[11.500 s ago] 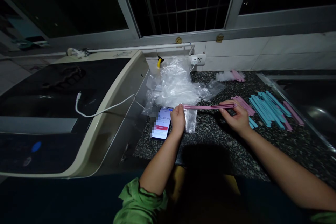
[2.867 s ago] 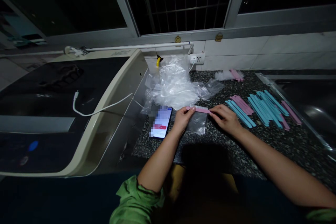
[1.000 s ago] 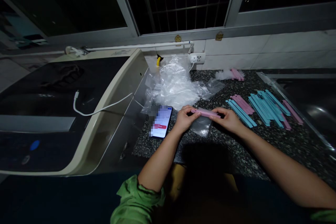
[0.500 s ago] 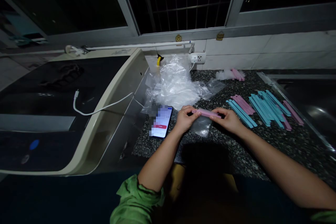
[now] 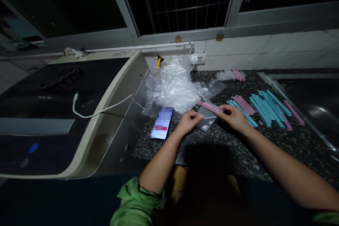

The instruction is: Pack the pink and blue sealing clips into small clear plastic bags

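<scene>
Clear bag [image 5: 206, 123] spans my hands above the speckled countertop [image 5: 233, 159], a plastic heap [image 5: 176, 90] just beyond. My left hand [image 5: 186, 123] pinches its side, fingers nearly closed; my right hand [image 5: 234, 117], likewise, grips the pink strip [image 5: 210, 106] along its far edge.

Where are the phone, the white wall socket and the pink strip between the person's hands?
phone [image 5: 164, 127]: head view, lower part of its lit screen
white wall socket [image 5: 202, 58]: head view, right part of its faceplate
pink strip [image 5: 210, 106]: head view, middle of its length
</scene>
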Tool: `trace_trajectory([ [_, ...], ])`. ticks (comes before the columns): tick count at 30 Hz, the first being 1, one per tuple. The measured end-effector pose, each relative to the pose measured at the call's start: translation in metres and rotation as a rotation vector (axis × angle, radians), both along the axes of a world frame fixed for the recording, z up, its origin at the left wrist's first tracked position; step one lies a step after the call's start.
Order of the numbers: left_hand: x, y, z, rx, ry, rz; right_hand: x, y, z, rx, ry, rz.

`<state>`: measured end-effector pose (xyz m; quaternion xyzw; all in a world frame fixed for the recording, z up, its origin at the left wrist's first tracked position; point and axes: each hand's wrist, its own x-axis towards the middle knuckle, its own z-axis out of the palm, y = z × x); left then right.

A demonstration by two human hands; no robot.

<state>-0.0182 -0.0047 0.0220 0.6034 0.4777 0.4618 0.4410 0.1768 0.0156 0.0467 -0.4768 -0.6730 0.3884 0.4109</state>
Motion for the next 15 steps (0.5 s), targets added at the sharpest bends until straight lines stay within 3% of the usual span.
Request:
trace_trajectory([
  [6, 0.0005, 0.0013, -0.0026, 0.005, -0.004, -0.01, 0.0019, -0.0004, 0.0016, 0.008, -0.002, -0.006],
  [12, 0.0008, 0.0003, -0.0037, -0.163, -0.055, -0.099, 0.0038, 0.0019, 0.0021, 0.024, 0.004, -0.034],
  [15, 0.0018, -0.0016, 0.0012, -0.124, -0.116, -0.087, 0.0051, 0.0021, 0.0041, 0.032, -0.004, -0.046],
])
